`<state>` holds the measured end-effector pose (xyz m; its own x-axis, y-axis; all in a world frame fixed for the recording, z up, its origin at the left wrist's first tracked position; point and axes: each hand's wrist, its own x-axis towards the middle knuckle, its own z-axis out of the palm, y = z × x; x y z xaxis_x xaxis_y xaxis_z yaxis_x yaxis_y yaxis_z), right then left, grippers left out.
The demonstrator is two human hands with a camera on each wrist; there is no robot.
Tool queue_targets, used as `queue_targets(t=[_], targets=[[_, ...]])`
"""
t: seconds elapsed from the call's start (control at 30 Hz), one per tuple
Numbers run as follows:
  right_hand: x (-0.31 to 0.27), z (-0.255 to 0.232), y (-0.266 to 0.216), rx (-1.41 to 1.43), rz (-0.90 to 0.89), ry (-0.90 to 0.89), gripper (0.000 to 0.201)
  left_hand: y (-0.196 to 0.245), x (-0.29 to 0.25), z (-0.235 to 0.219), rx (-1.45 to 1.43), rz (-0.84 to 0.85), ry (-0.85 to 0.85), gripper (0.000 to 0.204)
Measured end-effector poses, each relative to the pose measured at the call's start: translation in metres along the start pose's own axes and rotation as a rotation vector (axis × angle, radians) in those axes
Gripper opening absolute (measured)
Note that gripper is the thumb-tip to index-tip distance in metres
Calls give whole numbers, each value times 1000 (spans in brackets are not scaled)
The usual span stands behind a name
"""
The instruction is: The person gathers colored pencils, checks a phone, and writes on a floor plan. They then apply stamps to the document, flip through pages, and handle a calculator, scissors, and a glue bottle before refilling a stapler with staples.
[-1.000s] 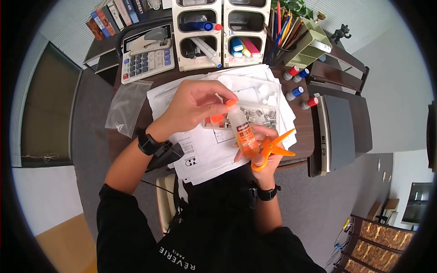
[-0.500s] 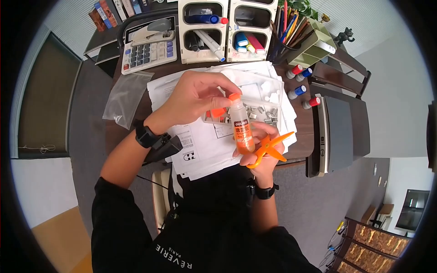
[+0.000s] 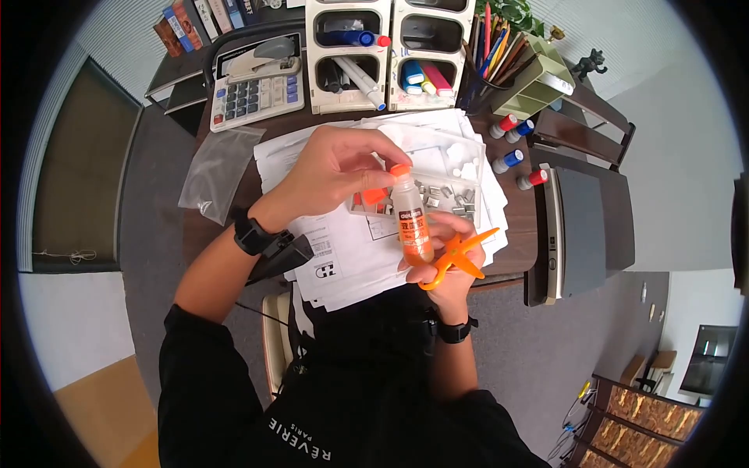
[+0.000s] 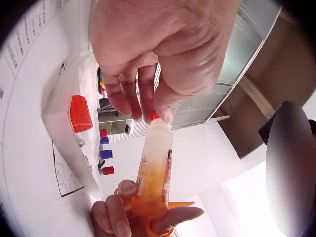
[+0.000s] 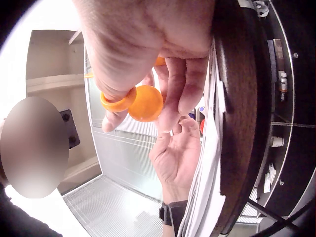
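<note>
A glue bottle (image 3: 413,226) with orange liquid stands tilted slightly between the two hands, above the papers. The left hand (image 3: 335,171) pinches its orange cap (image 3: 400,170) between thumb and fingers. Around the bottle's lower part curl fingers of the right hand (image 3: 454,285), whose thumb passes through a loop of the orange scissors (image 3: 456,259). The left wrist view shows the bottle (image 4: 157,158) upright, its cap pinched from above. In the right wrist view the round orange bottle base (image 5: 146,103) sits beside a scissors loop (image 5: 118,101).
Behind the bottle, a clear plastic box (image 3: 472,168) of metal clips lies on papers (image 3: 343,269). A calculator (image 3: 257,97), plastic bag (image 3: 218,171), pen organizer (image 3: 347,100), pencil cup (image 3: 477,92) and several small red- and blue-capped bottles (image 3: 509,161) stand around.
Both hands and the bottle have shifted slightly left in the head view, and the bottle is more upright. The left hand's pinch on the cap and the right hand's hold remain.
</note>
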<state>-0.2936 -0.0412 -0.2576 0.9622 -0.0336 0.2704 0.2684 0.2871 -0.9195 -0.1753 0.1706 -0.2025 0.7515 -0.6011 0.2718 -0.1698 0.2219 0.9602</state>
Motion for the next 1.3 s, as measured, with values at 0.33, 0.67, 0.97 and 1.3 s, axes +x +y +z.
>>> queue_targets(t=[0.33, 0.67, 0.97, 1.3], targets=[[0, 3, 0, 16, -12, 11, 76, 1, 0, 0, 1, 11, -2, 23], [2, 8, 9, -239, -142, 172, 54, -2, -2, 4, -30, 87, 44, 25], [9, 14, 12, -333, -293, 257, 51, -1, -3, 10, -139, -31, 42, 27], [0, 5, 8, -187, -180, 163, 44, -9, 1, 0, 9, 32, 88, 24]])
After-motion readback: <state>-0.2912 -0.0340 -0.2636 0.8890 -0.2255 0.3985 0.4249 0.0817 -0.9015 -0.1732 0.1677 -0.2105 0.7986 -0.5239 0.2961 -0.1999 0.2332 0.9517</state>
